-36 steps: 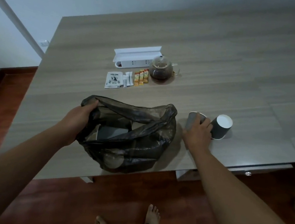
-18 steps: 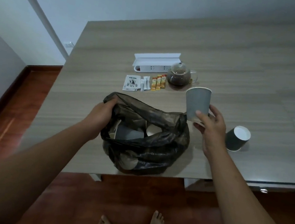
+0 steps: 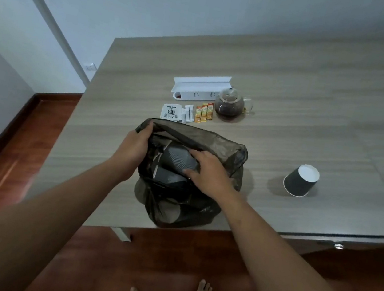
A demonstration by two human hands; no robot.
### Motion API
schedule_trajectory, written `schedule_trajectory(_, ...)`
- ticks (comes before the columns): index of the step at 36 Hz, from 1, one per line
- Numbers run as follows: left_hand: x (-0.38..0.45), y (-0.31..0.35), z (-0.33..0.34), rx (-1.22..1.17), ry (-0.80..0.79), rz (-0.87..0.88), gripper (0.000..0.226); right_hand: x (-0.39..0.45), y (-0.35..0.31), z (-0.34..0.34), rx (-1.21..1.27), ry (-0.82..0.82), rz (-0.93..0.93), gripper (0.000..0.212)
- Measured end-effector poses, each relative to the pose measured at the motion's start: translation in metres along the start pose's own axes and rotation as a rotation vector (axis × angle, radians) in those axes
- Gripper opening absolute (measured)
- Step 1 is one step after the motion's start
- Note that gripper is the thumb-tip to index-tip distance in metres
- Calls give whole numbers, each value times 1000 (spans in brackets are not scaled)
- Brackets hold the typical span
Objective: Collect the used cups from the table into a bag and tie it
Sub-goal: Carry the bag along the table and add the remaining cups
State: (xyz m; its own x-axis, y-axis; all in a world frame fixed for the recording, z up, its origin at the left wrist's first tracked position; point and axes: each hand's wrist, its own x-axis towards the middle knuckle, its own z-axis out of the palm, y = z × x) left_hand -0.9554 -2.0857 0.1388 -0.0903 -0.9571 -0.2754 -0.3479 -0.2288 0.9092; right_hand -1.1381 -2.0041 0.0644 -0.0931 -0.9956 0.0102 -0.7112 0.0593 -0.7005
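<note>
A dark see-through plastic bag (image 3: 225, 150) stands near the front edge of the wooden table (image 3: 293, 85), with several grey paper cups inside. My left hand (image 3: 134, 147) grips the bag's left rim and holds the mouth apart. My right hand (image 3: 207, 172) reaches into the mouth, its fingers around a grey ribbed paper cup (image 3: 176, 159) that lies on its side on top of the others. One more dark paper cup (image 3: 300, 180) lies on its side on the table to the right of the bag, well apart from both hands.
Behind the bag lie a tea sachet (image 3: 171, 113), white and orange stick packets (image 3: 204, 111), a glass teapot of dark tea (image 3: 230, 105) and a white power strip (image 3: 200, 88). The table's front edge runs just below the bag. Bare feet stand on the red-brown floor (image 3: 169, 265).
My right hand has carried the grey cup from the table, up over the bag's right side and down into its mouth. My left hand has kept hold of the rim.
</note>
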Motion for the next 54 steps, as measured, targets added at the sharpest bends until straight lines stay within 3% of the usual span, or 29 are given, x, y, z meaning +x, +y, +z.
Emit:
schedule_trajectory(4, -1, -4, 1, 2, -17, 21, 36, -5, 6, 4, -117, 139, 25, 57)
schedule_trajectory(8, -1, -4, -1, -22, -14, 17, 36, -15, 29, -22, -90, 432, 38, 40)
schedule_trajectory(12, -1, -9, -3, -30, -17, 16, 37, -28, 90, -71, -174, 681, 293, 43)
schedule_trajectory(15, -2, -11, -3, -33, -15, 10, 36, -40, 141, -105, -251, 625, 624, 63)
schedule_trajectory(19, -2, -11, -2, -45, -20, -8, 36, -47, 185, -128, -243, 383, 796, 78)
schedule_trajectory(22, -2, -11, -2, -48, -28, -17, 37, -46, 199, -129, -227, 284, 820, 74)
schedule_trajectory(28, -3, -11, -3, -23, -24, -46, 40, -44, 203, -123, -138, 388, 795, 58)
schedule_trajectory(34, -5, -8, -4, -22, -2, -89, 44, -39, 144, -122, 93, 758, 617, 49)
schedule_trajectory(37, -3, -8, -5, -45, -17, -94, 45, -34, 97, -111, 327, 836, 509, 46)
schedule_trajectory(40, -3, -7, -8, -62, -12, -118, 47, -30, 52, -85, 551, 709, 428, 46)
schedule_trajectory(45, -6, -1, -9, -74, -22, -123, 43, -20, 0, -38, 784, 332, 331, 43)
schedule_trajectory(51, -7, 15, -16, 119, -28, 47, 36, -15, -26, -7, 606, 138, 232, 27)
schedule_trajectory(54, -7, 21, -22, 226, -15, 121, 35, -10, -34, 5, 545, 136, 192, 35)
